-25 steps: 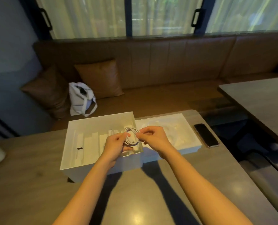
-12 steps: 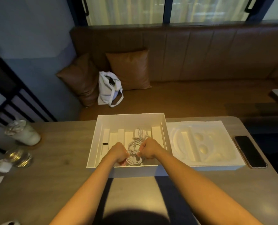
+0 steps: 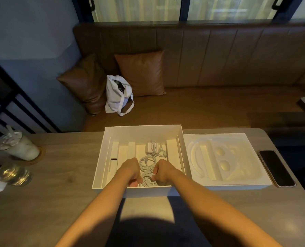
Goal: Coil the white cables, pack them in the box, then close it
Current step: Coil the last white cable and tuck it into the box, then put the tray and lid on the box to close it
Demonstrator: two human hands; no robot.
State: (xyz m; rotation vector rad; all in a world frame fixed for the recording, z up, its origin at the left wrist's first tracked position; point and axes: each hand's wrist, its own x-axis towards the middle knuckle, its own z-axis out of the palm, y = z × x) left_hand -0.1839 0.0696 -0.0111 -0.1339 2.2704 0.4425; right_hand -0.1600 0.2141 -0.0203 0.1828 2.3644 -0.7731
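White coiled cable (image 3: 149,179) lies in box (image 3: 101,168).

White cables (image 3: 149,179), white box (image 3: 142,130) — grey wood-grain table (image 3: 59,193).

Matt white cardboard box (image 3: 101,168), glossy plastic cables (image 3: 147,162), wood-grain table (image 3: 59,193), leather cushions (image 3: 141,72).

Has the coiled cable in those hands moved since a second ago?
Yes. The coiled cable has gone down into the white box; earlier it was held up above the box's near wall, and now it sits low inside, beside that wall.
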